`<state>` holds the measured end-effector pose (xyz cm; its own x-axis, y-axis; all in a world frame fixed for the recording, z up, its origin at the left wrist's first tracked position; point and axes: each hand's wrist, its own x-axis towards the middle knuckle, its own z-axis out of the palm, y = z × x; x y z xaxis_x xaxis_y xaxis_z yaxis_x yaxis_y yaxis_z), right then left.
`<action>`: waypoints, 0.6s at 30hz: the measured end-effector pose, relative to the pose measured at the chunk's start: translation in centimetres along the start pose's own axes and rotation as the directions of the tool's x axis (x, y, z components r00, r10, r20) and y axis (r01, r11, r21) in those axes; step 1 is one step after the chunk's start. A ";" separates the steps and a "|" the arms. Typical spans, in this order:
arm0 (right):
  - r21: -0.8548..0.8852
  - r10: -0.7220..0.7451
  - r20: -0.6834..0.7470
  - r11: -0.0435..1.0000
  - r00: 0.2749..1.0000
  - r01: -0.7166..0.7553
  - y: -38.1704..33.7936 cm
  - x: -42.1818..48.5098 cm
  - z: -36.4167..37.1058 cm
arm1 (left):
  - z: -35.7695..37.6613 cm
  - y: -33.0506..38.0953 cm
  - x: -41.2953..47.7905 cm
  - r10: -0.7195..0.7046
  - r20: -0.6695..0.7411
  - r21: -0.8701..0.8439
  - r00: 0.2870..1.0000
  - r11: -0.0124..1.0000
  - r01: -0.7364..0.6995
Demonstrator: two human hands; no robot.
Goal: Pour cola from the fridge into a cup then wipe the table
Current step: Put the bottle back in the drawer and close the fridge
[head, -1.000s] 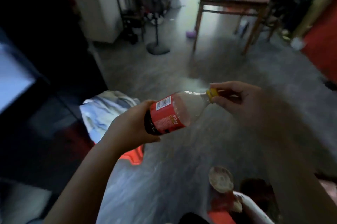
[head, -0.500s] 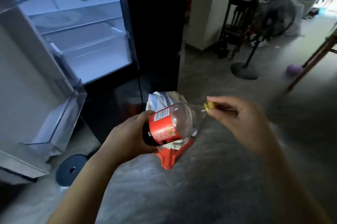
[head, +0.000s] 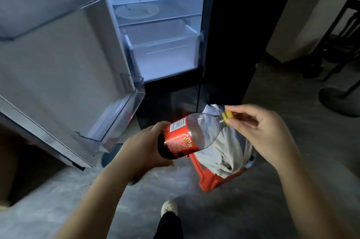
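Observation:
A cola bottle (head: 187, 137) with a red label lies almost on its side in front of me, a little dark cola pooled at its base. My left hand (head: 144, 147) grips the bottle's base end. Around its yellow cap (head: 227, 116) my right hand (head: 259, 131) pinches with thumb and fingertips. The fridge (head: 163, 44) stands open straight ahead, lit inside, with white shelves and a drawer. No cup or table is in view.
The open fridge door (head: 58, 75) swings out at left with clear bins (head: 116, 122). A red stool (head: 212, 176) draped with pale cloth (head: 228, 149) stands on the floor under the bottle. A fan base (head: 339, 100) and dark chair (head: 339, 44) are at right. My foot (head: 169, 207) is below.
My view has swung left from the room and wooden table to the open fridge. Both hands keep the same hold on bottle and cap.

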<state>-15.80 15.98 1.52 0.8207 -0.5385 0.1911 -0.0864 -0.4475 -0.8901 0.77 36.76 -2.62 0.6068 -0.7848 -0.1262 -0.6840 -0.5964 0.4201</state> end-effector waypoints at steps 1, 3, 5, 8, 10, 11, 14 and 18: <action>-0.007 -0.012 0.005 1.000 1.000 0.012 0.0 1.4 0.5 | -0.6 -0.7 1.0 -0.002 -0.015 -0.008 1.000 1.000 0.002; -0.011 -0.029 0.003 1.000 1.000 0.029 -0.2 4.5 1.4 | -1.8 -2.1 3.3 -0.002 -0.043 -0.031 0.999 1.000 0.001; -0.008 -0.042 -0.009 0.999 0.999 0.042 -0.7 7.7 2.2 | -3.3 -3.4 5.7 -0.001 -0.064 -0.053 0.998 0.999 -0.002; 0.004 -0.067 -0.025 0.998 0.997 0.067 -1.1 12.1 3.4 | -5.4 -5.2 9.4 0.008 -0.122 -0.053 0.993 0.998 -0.015; 0.008 -0.084 -0.057 0.996 0.995 0.085 -1.0 14.3 4.0 | -6.5 -6.2 11.6 0.024 -0.163 -0.057 0.986 0.998 -0.034; 0.009 -0.090 -0.073 0.996 0.993 0.091 -0.8 15.4 4.3 | -6.9 -6.6 12.7 0.032 -0.180 -0.061 0.983 0.997 -0.044; 0.033 -0.082 -0.108 0.996 0.991 0.086 -0.3 18.2 4.6 | -8.3 -7.1 15.8 0.046 -0.194 -0.032 0.980 0.998 -0.053; -0.001 -0.111 -0.128 0.994 0.986 0.112 -0.7 22.9 4.2 | -10.5 -7.4 19.7 0.039 -0.232 -0.018 0.972 0.999 -0.044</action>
<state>5.47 6.95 4.77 0.7463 -0.5723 0.3397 0.0052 -0.5054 -0.8629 22.07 27.47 1.23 0.6573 -0.7468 0.1017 -0.7026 -0.5583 0.4411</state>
